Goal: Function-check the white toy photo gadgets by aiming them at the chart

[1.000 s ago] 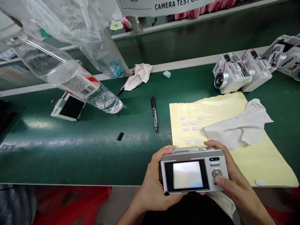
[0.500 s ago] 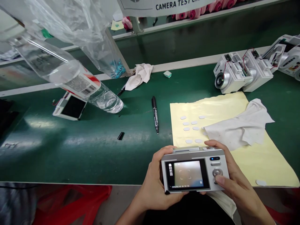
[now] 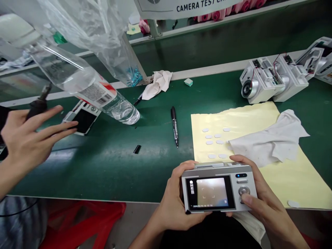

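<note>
A silver digital camera (image 3: 219,188) with its screen lit and facing me is held level at the table's front edge. My left hand (image 3: 175,202) grips its left end, fingers on top and thumb underneath. Around the right end is my right hand (image 3: 264,200), its thumb on the round button pad and its index finger along the top edge. Behind the camera lies a yellow sheet (image 3: 233,117) with several small white oval pieces. A crumpled white cloth (image 3: 269,141) rests on this sheet. Left of it is a black marker (image 3: 174,127).
Another person's hand (image 3: 31,135) holds a dark tool at the left, near a white screened unit (image 3: 84,119). A water bottle (image 3: 95,91) slants beside a hanging plastic bag (image 3: 111,45). Partly assembled white cameras (image 3: 269,79) stand back right. A black cap (image 3: 137,149) lies mid-table.
The other person's hand with the dark tool has come into view at the left, over the screened unit. The view has shifted slightly; my hands keep the same hold on the camera.
</note>
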A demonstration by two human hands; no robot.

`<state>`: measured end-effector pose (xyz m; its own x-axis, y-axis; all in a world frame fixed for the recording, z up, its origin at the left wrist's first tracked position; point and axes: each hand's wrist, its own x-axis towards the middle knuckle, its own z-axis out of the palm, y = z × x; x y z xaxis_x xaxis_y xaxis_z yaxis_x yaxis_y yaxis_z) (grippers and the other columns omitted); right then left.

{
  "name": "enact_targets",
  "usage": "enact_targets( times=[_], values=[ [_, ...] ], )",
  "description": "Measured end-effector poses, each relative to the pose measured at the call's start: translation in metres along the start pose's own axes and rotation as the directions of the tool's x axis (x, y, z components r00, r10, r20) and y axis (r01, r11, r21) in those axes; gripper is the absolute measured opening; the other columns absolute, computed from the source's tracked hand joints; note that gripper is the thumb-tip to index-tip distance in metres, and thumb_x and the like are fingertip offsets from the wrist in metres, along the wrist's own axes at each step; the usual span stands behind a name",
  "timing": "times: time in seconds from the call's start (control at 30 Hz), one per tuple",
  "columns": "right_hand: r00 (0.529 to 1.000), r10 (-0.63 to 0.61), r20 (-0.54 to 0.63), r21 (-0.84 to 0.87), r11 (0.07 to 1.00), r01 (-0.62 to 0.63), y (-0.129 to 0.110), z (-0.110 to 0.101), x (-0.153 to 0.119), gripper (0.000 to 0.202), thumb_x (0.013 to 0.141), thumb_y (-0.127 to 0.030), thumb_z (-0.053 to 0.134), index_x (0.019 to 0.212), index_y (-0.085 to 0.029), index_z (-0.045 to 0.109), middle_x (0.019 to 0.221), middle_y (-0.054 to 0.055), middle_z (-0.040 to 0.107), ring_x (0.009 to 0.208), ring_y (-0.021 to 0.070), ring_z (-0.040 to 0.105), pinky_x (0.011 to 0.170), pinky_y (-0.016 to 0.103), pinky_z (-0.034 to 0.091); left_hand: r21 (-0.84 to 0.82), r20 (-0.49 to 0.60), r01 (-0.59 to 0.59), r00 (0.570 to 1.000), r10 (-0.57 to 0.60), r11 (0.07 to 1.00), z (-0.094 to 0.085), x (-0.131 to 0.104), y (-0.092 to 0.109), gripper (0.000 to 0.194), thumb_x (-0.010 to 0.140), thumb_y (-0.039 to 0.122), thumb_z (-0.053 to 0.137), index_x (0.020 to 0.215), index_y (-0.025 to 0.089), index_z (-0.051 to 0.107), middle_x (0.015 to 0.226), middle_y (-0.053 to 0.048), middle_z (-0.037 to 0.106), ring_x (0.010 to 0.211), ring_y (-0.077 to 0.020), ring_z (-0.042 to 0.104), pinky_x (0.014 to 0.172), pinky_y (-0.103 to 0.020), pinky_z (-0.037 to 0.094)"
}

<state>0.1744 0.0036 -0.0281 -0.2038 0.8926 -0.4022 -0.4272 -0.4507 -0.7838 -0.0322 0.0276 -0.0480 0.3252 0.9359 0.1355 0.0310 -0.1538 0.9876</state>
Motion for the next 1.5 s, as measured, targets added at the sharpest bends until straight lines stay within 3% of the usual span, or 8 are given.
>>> enact_targets(
  times=[0.37,0.53,0.73,0.93,1.13,1.5],
  values=[
    [1.000,-0.007,-0.004,-0.030,1.000,0.007,0.0013,-0.0009,-0.0003,0.062,0.086,-0.048,0.066,0.136,-0.036,0.032,0.094,-0.001,0.067,0.058,0.0148,0.067,0.060,0.027,0.058,0.028,-0.004,-0.005,1.000,0.005,1.000,-0.0012,-0.0008,-0.0019,0.080,0.066,0.029,0.081,0.133,0.034,0.038,0.130,-0.008,0.051,0.113,-0.0288,0.059,0.097,-0.044,0.048],
    [1.000,-0.020,-0.007,-0.047,0.999,0.020,0.0022,-0.0007,-0.0006,0.063,0.086,-0.048,0.066,0.137,-0.034,0.032,0.074,-0.004,0.067,0.054,0.0149,0.064,0.059,0.026,0.054,0.044,-0.005,-0.016,1.000,0.016,0.999,-0.0007,-0.0014,0.0001,0.079,0.066,0.030,0.081,0.132,0.031,0.039,0.130,-0.010,0.052,0.112,-0.0287,0.059,0.098,-0.045,0.048],
    [1.000,-0.010,-0.026,-0.026,1.000,0.009,0.0006,0.0015,-0.0013,0.063,0.085,-0.048,0.067,0.137,-0.037,0.032,0.085,-0.003,0.067,0.055,0.0146,0.066,0.059,0.027,0.055,0.026,-0.003,-0.013,1.000,0.013,1.000,-0.0007,-0.0004,0.0006,0.078,0.066,0.029,0.080,0.132,0.032,0.038,0.130,-0.009,0.051,0.113,-0.0290,0.059,0.100,-0.047,0.047],
    [1.000,-0.026,-0.015,-0.097,0.995,0.024,0.0025,-0.0020,-0.0018,0.063,0.086,-0.050,0.065,0.137,-0.033,0.032,0.070,-0.003,0.067,0.054,0.0167,0.064,0.060,0.028,0.053,0.023,0.003,-0.031,1.000,0.031,0.999,-0.0004,-0.0001,-0.0009,0.079,0.066,0.028,0.080,0.132,0.034,0.038,0.130,-0.007,0.052,0.114,-0.0285,0.058,0.100,-0.047,0.046],
    [0.999,-0.012,-0.046,-0.043,0.999,0.010,0.0009,0.0013,-0.0018,0.064,0.084,-0.048,0.067,0.137,-0.035,0.032,0.084,-0.002,0.063,0.054,0.0162,0.066,0.058,0.029,0.056,0.026,-0.006,-0.032,0.999,0.032,0.999,0.0003,-0.0005,-0.0007,0.078,0.066,0.030,0.081,0.132,0.032,0.039,0.129,-0.009,0.052,0.114,-0.0296,0.058,0.101,-0.049,0.046],
    [0.999,0.026,-0.047,-0.036,0.999,-0.027,0.0011,0.0004,-0.0020,0.066,0.082,-0.051,0.069,0.135,-0.037,0.033,0.078,-0.004,0.065,0.054,0.0173,0.066,0.059,0.030,0.054,0.006,-0.012,-0.027,1.000,0.027,1.000,0.0000,-0.0016,0.0001,0.080,0.065,0.028,0.082,0.133,0.035,0.039,0.130,-0.007,0.051,0.116,-0.0285,0.057,0.102,-0.046,0.046]
  ],
)
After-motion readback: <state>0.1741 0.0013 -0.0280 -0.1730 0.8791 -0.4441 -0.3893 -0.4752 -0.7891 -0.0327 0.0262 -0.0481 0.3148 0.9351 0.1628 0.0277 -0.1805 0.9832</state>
